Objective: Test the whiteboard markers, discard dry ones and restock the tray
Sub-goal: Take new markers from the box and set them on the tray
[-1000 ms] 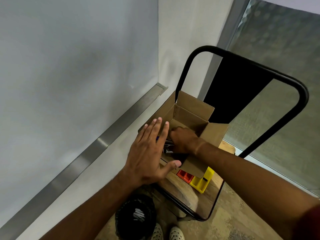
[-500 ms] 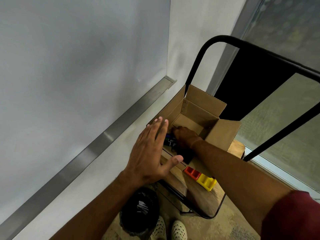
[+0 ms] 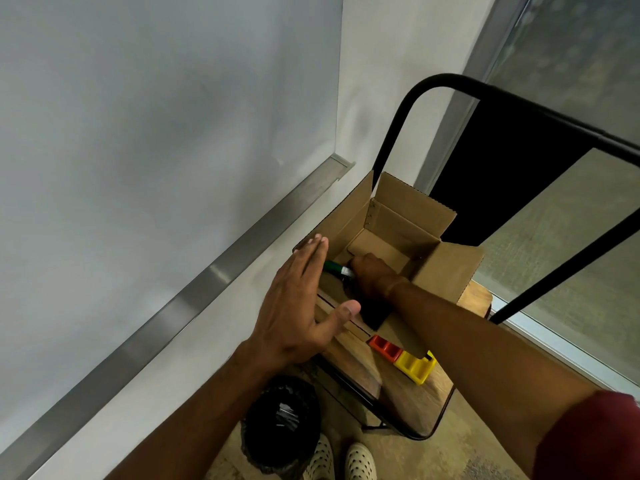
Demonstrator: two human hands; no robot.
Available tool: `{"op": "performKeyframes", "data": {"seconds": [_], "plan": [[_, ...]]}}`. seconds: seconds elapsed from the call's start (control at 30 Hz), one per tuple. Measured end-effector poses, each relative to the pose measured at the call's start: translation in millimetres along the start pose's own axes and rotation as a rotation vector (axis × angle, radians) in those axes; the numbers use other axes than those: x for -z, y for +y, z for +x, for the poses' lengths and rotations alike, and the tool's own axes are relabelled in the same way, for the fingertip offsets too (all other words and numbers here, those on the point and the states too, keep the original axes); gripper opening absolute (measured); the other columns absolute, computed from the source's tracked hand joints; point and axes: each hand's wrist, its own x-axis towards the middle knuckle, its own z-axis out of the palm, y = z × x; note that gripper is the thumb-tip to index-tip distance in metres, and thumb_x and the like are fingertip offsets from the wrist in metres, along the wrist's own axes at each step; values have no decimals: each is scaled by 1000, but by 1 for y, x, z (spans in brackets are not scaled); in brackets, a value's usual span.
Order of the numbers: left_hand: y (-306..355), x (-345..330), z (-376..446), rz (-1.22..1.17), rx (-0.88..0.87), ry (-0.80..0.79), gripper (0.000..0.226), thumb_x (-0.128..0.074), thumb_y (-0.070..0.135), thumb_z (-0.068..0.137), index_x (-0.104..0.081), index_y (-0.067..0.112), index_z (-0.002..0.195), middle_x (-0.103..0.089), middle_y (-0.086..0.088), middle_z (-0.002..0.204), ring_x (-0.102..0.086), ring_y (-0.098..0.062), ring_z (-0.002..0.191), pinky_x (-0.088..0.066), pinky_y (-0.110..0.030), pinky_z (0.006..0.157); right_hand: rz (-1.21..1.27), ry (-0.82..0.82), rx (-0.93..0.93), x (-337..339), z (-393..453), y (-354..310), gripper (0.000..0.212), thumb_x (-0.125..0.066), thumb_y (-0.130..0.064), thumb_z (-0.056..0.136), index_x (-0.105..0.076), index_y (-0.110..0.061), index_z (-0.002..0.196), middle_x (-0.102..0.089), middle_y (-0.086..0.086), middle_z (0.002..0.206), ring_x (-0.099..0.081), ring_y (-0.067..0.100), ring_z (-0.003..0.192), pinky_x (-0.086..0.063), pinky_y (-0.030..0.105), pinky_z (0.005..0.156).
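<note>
One whiteboard (image 3: 156, 140) fills the left, its metal tray (image 3: 194, 289) running along the lower edge. The open cardboard box (image 3: 408, 220) stands on the wooden cart surface (image 3: 408, 400), right of the tray. The left hand (image 3: 298, 313) hovers flat, fingers straight, above the box's near-left corner. The right hand (image 3: 372, 275), inside the box, grips a green marker (image 3: 334, 267).

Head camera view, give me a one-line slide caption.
Right hand lifts a green marker from the cardboard box while the open left hand hovers beside it.
</note>
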Motion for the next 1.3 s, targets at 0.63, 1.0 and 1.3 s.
{"op": "performKeyframes", "data": {"seconds": [0.63, 1.0, 1.3], "plan": [[29, 21, 3, -873, 260, 272, 63, -52, 52, 80, -42, 23, 135, -51, 2, 137, -47, -10, 127, -40, -23, 102, 963, -44, 172, 99, -86, -33, 17, -66, -6, 86, -64, 1, 102, -72, 16, 95, -70, 24, 89, -56, 39, 85], [71, 45, -18, -1340, 428, 181, 54, -58, 49, 78, -66, 7, 111, -62, -20, 104, -59, -31, 97, -45, -41, 85, 1064, -466, 298, 108, -138, -75, 27, -64, -5, 87, -60, 9, 110, -66, 21, 104, -64, 33, 103, -52, 44, 92], [78, 34, -49, -1417, 591, 240, 36, -63, 27, 84, -65, 6, 113, -67, -22, 107, -67, -32, 98, -55, -36, 70, 973, -489, 314, 85, -171, -92, 25, -62, -2, 88, -58, 5, 111, -62, 21, 113, -62, 30, 108, -51, 45, 95]]}}
